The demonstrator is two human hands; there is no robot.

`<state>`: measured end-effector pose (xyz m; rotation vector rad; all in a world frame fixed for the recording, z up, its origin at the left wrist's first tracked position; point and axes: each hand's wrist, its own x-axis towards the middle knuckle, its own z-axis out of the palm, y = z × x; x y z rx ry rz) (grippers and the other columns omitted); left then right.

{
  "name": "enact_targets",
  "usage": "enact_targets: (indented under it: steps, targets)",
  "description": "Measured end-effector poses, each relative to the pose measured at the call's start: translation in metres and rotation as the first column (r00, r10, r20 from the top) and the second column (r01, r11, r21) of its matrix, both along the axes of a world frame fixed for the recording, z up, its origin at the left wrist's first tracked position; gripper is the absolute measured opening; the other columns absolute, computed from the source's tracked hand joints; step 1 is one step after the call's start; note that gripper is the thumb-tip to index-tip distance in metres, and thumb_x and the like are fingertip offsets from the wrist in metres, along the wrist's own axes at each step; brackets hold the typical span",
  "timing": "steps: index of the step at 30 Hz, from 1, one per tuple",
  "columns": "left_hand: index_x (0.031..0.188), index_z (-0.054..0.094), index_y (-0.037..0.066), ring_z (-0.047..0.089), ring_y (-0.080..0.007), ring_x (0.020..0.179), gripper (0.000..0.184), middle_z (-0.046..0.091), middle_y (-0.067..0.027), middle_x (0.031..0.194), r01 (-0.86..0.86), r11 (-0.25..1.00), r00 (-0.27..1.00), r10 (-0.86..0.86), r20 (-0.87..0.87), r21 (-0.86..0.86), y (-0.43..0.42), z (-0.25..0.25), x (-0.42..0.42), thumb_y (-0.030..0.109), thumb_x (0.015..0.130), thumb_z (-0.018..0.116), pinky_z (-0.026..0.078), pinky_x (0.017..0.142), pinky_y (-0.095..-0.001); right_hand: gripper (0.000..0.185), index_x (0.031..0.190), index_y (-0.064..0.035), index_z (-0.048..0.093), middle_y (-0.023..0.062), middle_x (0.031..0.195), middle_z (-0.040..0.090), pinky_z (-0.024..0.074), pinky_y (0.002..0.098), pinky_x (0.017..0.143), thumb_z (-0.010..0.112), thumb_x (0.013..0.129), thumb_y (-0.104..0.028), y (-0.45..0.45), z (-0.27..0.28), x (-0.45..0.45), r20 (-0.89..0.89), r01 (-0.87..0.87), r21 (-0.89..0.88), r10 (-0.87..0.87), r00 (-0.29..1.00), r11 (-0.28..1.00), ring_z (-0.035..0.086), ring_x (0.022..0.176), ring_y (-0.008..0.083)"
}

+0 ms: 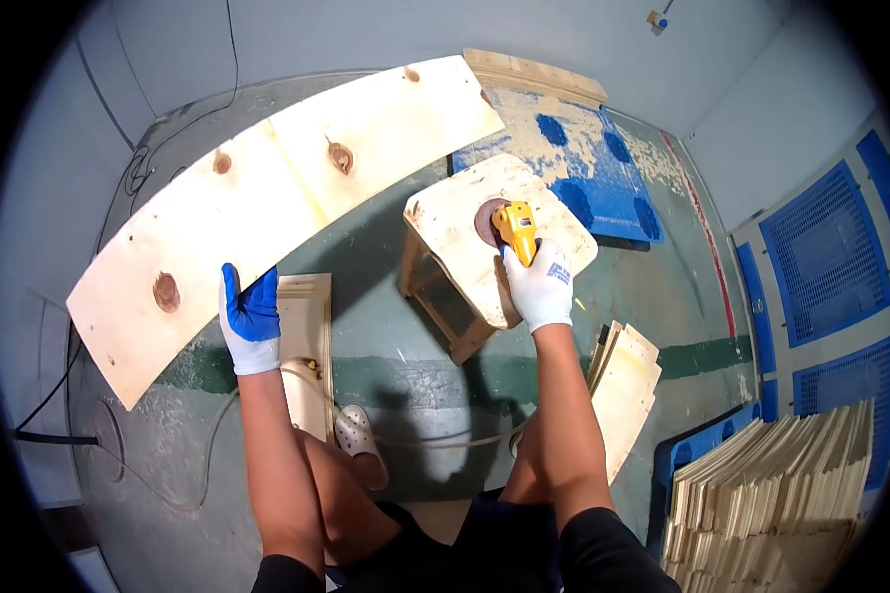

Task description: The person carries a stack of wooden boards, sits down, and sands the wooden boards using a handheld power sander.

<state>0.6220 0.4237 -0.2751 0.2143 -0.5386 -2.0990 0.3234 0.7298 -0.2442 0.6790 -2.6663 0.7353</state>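
My left hand point(250, 318), in a white and blue glove, grips the lower edge of a long pale wooden board point(287, 178). Dark knots mark this board, which is held tilted up at the left. In a matching glove, my right hand point(540, 285) is closed around a yellow disc sander point(516, 229). The sander's round brown disc point(488, 222) lies on the seat of a wooden stool point(455, 217) in front of me; parts of the disc are hidden by the tool. The stool's seat looks worn and stained.
A dusty blue pallet point(603, 188) lies behind the stool, with wooden planks point(534, 77) at its far edge. Board stacks stand by my left leg point(307, 346) and right leg point(628, 381). A big stack of thin boards point(761, 494) is at the lower right. A cable point(206, 465) crosses the floor.
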Motion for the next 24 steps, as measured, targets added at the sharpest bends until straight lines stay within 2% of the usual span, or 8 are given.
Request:
enact_targets:
  steps: [4, 9, 10, 15, 18, 19, 22, 24]
  targets:
    - [0.138, 0.059, 0.004, 0.065, -0.0306, 0.122, 0.041, 0.065, -0.0168, 0.137, -0.163, 0.987, 0.983, 0.161, 0.088, 0.015, -0.019, -0.021, 0.007, 0.029, 0.106, 0.058, 0.049, 0.110, -0.0482, 0.048, 0.111, -0.0024, 0.061, 0.0211, 0.106, 0.065, 0.0510, 0.0511, 0.090, 0.073, 0.087, -0.043, 0.014, -0.004, 0.012, -0.036, 0.005, 0.107, -0.001, 0.999, 0.994, 0.063, 0.103, 0.0403]
    - [0.132, 0.063, 0.001, 0.070, -0.0320, 0.110, 0.040, 0.071, -0.0195, 0.126, -0.091, 0.996, 0.995, 0.091, -0.041, 0.016, -0.037, -0.038, 0.018, 0.029, 0.103, 0.062, 0.057, 0.098, -0.0436, 0.055, 0.127, 0.0008, 0.060, 0.0256, 0.120, 0.063, 0.0466, 0.0542, 0.100, 0.076, 0.085, -0.033, 0.079, 0.003, 0.059, -0.315, -0.156, -0.066, 0.128, 0.940, 0.986, 0.059, 0.113, 0.0443]
    - [0.131, 0.064, 0.000, 0.071, -0.0326, 0.110, 0.042, 0.070, -0.0203, 0.127, -0.106, 0.994, 0.991, 0.106, -0.083, 0.010, -0.053, -0.031, 0.026, 0.030, 0.103, 0.063, 0.057, 0.099, -0.0434, 0.056, 0.130, 0.0005, 0.058, 0.0262, 0.125, 0.062, 0.0459, 0.0526, 0.103, 0.075, 0.087, -0.030, 0.073, 0.014, 0.064, -0.218, -0.180, -0.121, 0.151, 0.964, 0.976, 0.057, 0.117, 0.0450]
    - [0.132, 0.063, -0.005, 0.068, -0.0310, 0.115, 0.049, 0.069, -0.0197, 0.131, 0.491, 0.836, 0.808, -0.543, -0.231, -0.246, -0.077, -0.034, 0.035, 0.035, 0.104, 0.061, 0.052, 0.105, -0.0404, 0.055, 0.138, 0.0027, 0.053, 0.0255, 0.129, 0.059, 0.0475, 0.0438, 0.106, 0.073, 0.091, -0.018, 0.150, 0.045, 0.123, -0.054, -0.143, -0.509, 0.134, 0.989, 0.849, 0.059, 0.122, 0.0407]
    - [0.135, 0.060, -0.003, 0.066, -0.0266, 0.116, 0.047, 0.068, -0.0154, 0.135, 0.430, 0.881, 0.777, -0.471, -0.417, -0.195, -0.002, 0.015, 0.005, 0.033, 0.105, 0.059, 0.049, 0.104, -0.0365, 0.044, 0.142, -0.0012, 0.051, 0.0185, 0.137, 0.059, 0.0497, 0.0404, 0.106, 0.060, 0.105, -0.022, 0.219, 0.052, 0.158, 0.225, 0.027, -0.715, 0.193, 0.955, 0.699, 0.061, 0.123, 0.0315]
    - [0.139, 0.058, -0.001, 0.062, -0.0226, 0.122, 0.048, 0.064, -0.0115, 0.142, 0.490, 0.810, 0.689, -0.586, -0.426, -0.323, 0.008, 0.017, -0.002, 0.034, 0.106, 0.057, 0.046, 0.105, -0.0362, 0.045, 0.144, -0.0036, 0.050, 0.0177, 0.140, 0.057, 0.0486, 0.0430, 0.108, 0.054, 0.107, -0.030, 0.245, 0.055, 0.165, 0.281, 0.108, -0.846, 0.265, 0.922, 0.522, 0.060, 0.125, 0.0320]
    - [0.140, 0.058, 0.003, 0.062, -0.0283, 0.122, 0.047, 0.065, -0.0114, 0.139, 0.384, 0.909, 0.858, -0.417, -0.299, -0.163, 0.023, -0.005, -0.043, 0.035, 0.105, 0.057, 0.045, 0.107, -0.0421, 0.058, 0.148, -0.0115, 0.047, 0.0175, 0.148, 0.052, 0.0442, 0.0534, 0.114, 0.039, 0.109, -0.054, 0.336, 0.064, 0.175, 0.196, 0.225, -0.974, 0.421, 0.886, -0.020, 0.056, 0.130, 0.0347]
    - [0.153, 0.048, 0.007, 0.051, -0.0277, 0.140, 0.058, 0.053, -0.0123, 0.154, 0.286, 0.957, 0.940, -0.290, -0.181, -0.046, 0.088, 0.026, -0.053, 0.038, 0.105, 0.057, 0.038, 0.119, -0.0493, 0.067, 0.148, -0.0148, 0.049, 0.0159, 0.149, 0.052, 0.0400, 0.0581, 0.117, 0.041, 0.104, -0.065, 0.398, 0.084, 0.211, 0.156, 0.227, -0.956, 0.335, 0.929, -0.186, 0.053, 0.133, 0.0359]
